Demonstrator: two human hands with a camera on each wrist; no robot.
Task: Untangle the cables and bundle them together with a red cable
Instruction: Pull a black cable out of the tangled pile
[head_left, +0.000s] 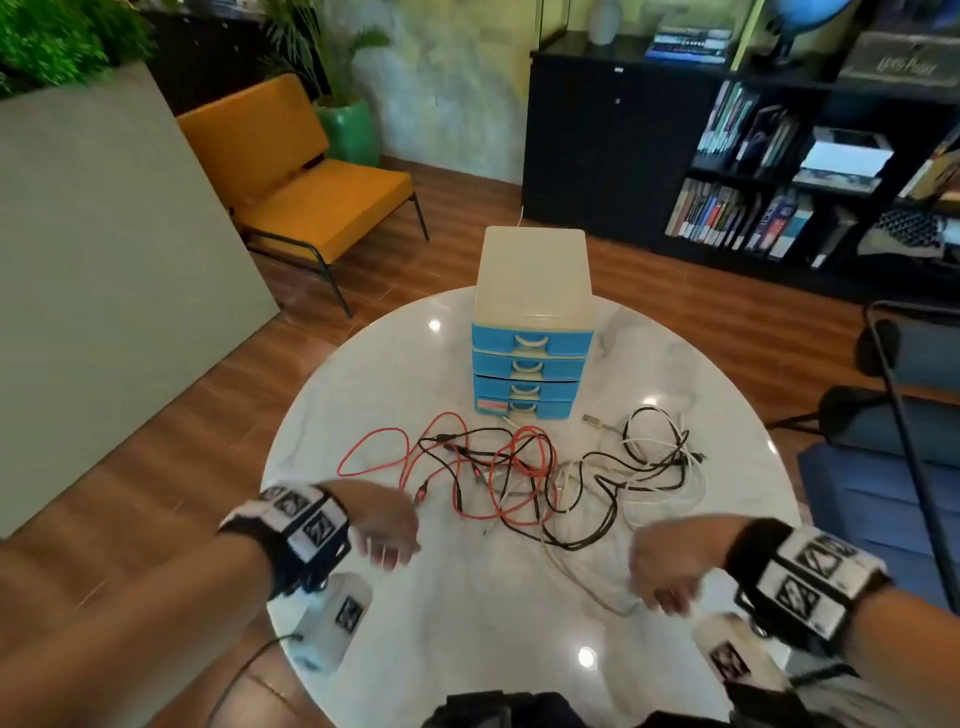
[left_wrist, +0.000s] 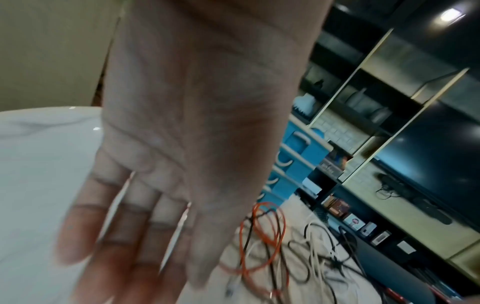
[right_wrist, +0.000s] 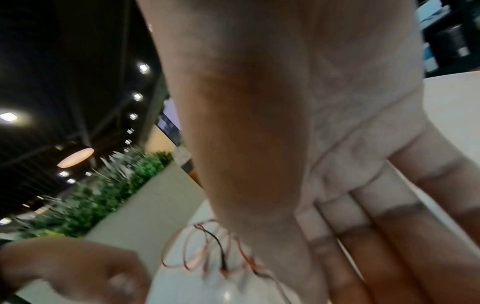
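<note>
A tangle of cables lies on the round white marble table (head_left: 457, 613): a red cable (head_left: 384, 431) loops at the left, black cables (head_left: 597, 540) cross the middle, white cables (head_left: 670, 483) pile at the right. My left hand (head_left: 387, 530) hovers just in front of the red loops, fingers straight and relaxed (left_wrist: 124, 226), holding nothing. My right hand (head_left: 662, 566) hovers near the tangle's front right, over a grey braided cable end (head_left: 613, 605); its fingers are extended (right_wrist: 389, 236) and empty. Both wrist views are motion-blurred.
A small blue four-drawer organiser (head_left: 532, 358) with a cream top stands behind the cables. An orange chair (head_left: 291, 171) and a black bookshelf (head_left: 779, 156) stand beyond the table. A dark chair (head_left: 914, 415) sits at the right.
</note>
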